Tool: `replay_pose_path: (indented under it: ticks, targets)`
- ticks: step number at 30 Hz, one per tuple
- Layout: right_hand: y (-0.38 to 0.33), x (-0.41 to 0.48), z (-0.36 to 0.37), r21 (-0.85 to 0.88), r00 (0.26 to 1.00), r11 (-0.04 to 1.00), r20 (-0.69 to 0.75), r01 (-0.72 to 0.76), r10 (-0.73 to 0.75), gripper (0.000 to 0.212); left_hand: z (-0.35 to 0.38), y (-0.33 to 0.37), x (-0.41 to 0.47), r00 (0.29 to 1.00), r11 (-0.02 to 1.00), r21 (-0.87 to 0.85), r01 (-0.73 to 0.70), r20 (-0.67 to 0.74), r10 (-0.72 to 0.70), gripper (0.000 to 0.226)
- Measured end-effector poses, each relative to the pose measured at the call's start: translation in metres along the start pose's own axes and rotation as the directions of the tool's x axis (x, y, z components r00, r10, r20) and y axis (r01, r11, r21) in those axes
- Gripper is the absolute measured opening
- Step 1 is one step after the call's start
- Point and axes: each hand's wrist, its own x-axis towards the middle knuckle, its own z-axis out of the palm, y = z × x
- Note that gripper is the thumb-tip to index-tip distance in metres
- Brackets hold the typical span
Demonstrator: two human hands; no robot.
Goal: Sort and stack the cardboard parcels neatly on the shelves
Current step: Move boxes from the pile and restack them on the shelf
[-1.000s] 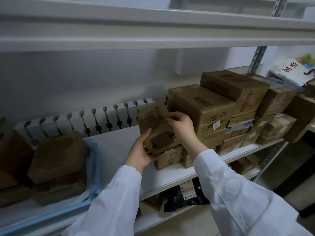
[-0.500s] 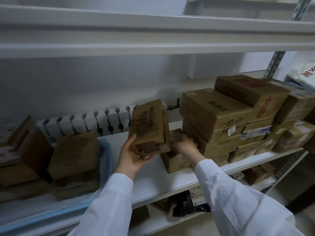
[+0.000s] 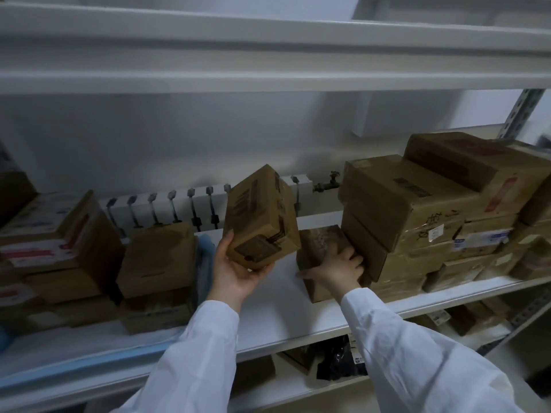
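My left hand (image 3: 235, 271) holds a small brown cardboard parcel (image 3: 261, 216) from below, lifted and tilted above the white middle shelf (image 3: 268, 305). My right hand (image 3: 337, 269) grips a second small parcel (image 3: 320, 248) that stands on the shelf, fingers curled over its right side, thumb on its left. That parcel touches a stack of larger cardboard parcels (image 3: 417, 210) piled to the right along the shelf.
Another group of cardboard parcels (image 3: 155, 257) sits at the left of the shelf on a blue tray (image 3: 205, 257), with red-and-white labelled boxes (image 3: 47, 234) beyond. A white radiator (image 3: 179, 204) runs behind. An upper shelf (image 3: 268, 55) hangs overhead. Dark items lie on the lower shelf (image 3: 337, 362).
My right hand let go of the lifted parcel and dropped onto the small parcel standing on the shelf. My left hand alone carried the lifted parcel up and leftward.
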Motion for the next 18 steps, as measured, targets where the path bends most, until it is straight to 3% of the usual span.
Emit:
replay_pose_path:
  ticks: [4,9,14,16,18]
  targets:
    - [-0.002,0.006,0.004,0.025,0.997,0.997,0.004,-0.077,0.076,0.129,0.000,0.002,-0.004,1.000,1.000,-0.030,0.006,0.011,-0.005,0.036]
    - [-0.012,0.002,0.008,-0.012,0.984,0.989,0.098,-0.148,0.148,0.130,0.000,0.007,-0.008,1.000,1.000,-0.020,0.011,0.016,-0.011,0.036]
    - [-0.007,0.002,0.005,0.268,0.996,0.959,0.023,-0.091,0.088,0.105,0.000,0.012,-0.009,0.999,1.000,0.005,-0.013,0.049,0.013,0.046]
    - [-0.005,0.003,0.003,0.512,0.997,0.856,0.062,-0.073,0.048,0.093,0.002,0.016,-0.008,0.997,1.000,-0.007,-0.019,0.074,0.019,0.049]
    - [-0.005,-0.001,0.000,0.802,0.990,0.588,0.137,-0.101,-0.017,0.070,0.006,0.018,-0.008,0.996,0.999,-0.034,-0.021,0.091,0.024,0.048]
